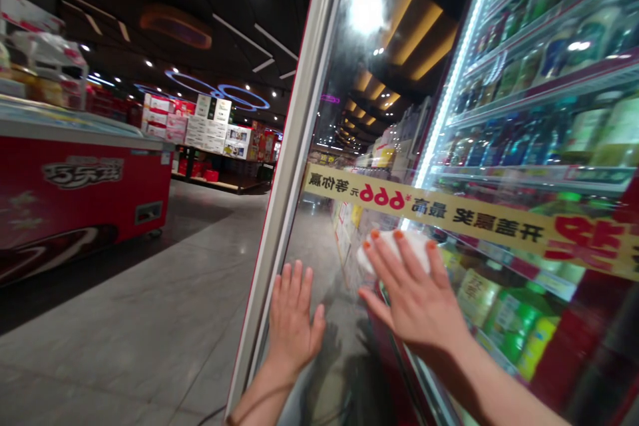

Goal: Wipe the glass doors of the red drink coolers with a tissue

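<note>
My right hand (414,296) presses a crumpled white cloth (394,247) flat against the glass door (339,146) of a drinks cooler, its fingers spread over the cloth. The cloth sits just under a yellow printed banner (399,205) stuck across the glass. To the left, my left hand (293,318) rests palm-on against the same glass, fingers apart and holding nothing, close to the door's white metal frame (294,146). Bottled drinks (524,140) stand on lit shelves behind the glass.
A red chest freezer (84,180) stands at the left, across a grey tiled floor (150,299). Stacked cartons (200,125) rise on a display farther back. Shop shelves line the aisle reflected in the glass.
</note>
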The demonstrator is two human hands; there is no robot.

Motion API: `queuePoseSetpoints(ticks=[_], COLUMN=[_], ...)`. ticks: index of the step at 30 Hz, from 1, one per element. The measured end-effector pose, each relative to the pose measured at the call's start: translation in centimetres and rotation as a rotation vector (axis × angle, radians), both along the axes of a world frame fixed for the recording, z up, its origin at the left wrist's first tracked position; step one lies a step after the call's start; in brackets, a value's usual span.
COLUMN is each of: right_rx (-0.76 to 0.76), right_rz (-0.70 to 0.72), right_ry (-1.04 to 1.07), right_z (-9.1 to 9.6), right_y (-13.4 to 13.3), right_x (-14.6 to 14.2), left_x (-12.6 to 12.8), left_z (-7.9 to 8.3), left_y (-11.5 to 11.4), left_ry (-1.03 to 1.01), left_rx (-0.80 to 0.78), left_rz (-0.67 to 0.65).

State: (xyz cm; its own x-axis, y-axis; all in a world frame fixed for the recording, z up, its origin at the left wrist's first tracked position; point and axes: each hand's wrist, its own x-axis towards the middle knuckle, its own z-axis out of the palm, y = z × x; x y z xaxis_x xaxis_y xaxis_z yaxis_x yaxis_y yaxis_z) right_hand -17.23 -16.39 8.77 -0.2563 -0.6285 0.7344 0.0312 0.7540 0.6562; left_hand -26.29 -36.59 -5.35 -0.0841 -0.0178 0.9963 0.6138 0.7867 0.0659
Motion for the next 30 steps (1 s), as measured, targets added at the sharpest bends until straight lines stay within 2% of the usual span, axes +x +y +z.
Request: queuePoseSetpoints(ticks=[2,3,4,7,8,9,11,13,14,15,16,17,19,20,22,23,24,25,26,28,30], right_rx=[-0.190,-0.217,-0.180,0.119,0.178,0.189,0.059,-0.204,-0.319,-0.397,-0.429,-0.402,-0.239,-0.096,0.115,0.167,0.174,0.133,0.050,-0.228,-0.542], right_rz=[-0.040,-0.044,-0.030,0.074,0.086,0.079,-0.005,-0.117,-0.157,-0.184,-0.194,-0.180,-0.120,-0.050,0.037,0.042,0.020,-0.023,-0.090,-0.229,-0.330], right_ry=[0.067,0.058,0.024,-0.137,-0.171,-0.167,-0.052,0.108,0.170,0.195,0.177,0.126,-0.040,-0.114,-0.141,-0.148,-0.145,-0.130,-0.110,-0.005,0.117], right_z=[1.2,0.8,-0.3,-4.8,-5.6,-5.5,-3.2,0.3,1.3,1.4,0.4,-1.8,-8.7,-12.6,-19.1,-21.0,-21.8,-21.4,-20.1,-16.2,-13.5], right_y=[-0.4,-0.9,-1.3,-1.0,-0.2,0.9,3.5,5.4,5.9,5.9,5.6,5.2,4.2,4.1,5.4,6.8,8.6,10.6,12.6,15.6,16.5], right_x=[-0.2,-0.3,-0.4,0.1,0.6,1.2,2.5,3.4,3.6,3.6,3.6,3.5,3.6,3.9,5.1,6.1,7.2,8.4,9.3,10.3,9.7], left_x=[0.1,0.2,0.2,-0.1,-0.3,-0.4,-0.6,-0.6,-0.6,-0.5,-0.5,-0.4,-0.5,-0.6,-0.9,-1.0,-1.1,-1.1,-1.1,-1.1,-1.2], left_z=[0.0,0.1,0.1,0.2,0.2,0.2,0.1,0.1,0.2,0.2,0.3,0.4,0.5,0.6,0.6,0.5,0.5,0.5,0.4,0.3,0.2], left_y=[-0.1,-0.1,-0.3,-0.7,-0.8,-0.8,-0.7,-0.5,-0.4,-0.3,-0.3,-0.3,-0.5,-0.6,-0.8,-0.9,-0.9,-0.9,-0.9,-0.9,-0.9], left_ry=[0.003,0.003,0.003,0.009,0.009,0.011,0.016,0.038,0.048,0.052,0.048,0.041,0.022,0.022,0.031,0.033,0.030,0.024,0.017,0.022,0.035], left_rx=[0.001,0.004,0.010,0.029,0.029,0.021,-0.002,-0.026,-0.038,-0.050,-0.059,-0.064,-0.068,-0.078,-0.098,-0.106,-0.111,-0.108,-0.103,-0.101,-0.104], left_rz=[-0.009,-0.020,-0.033,-0.066,-0.073,-0.077,-0.082,-0.092,-0.096,-0.104,-0.111,-0.115,-0.116,-0.118,-0.126,-0.134,-0.141,-0.145,-0.144,-0.132,-0.113])
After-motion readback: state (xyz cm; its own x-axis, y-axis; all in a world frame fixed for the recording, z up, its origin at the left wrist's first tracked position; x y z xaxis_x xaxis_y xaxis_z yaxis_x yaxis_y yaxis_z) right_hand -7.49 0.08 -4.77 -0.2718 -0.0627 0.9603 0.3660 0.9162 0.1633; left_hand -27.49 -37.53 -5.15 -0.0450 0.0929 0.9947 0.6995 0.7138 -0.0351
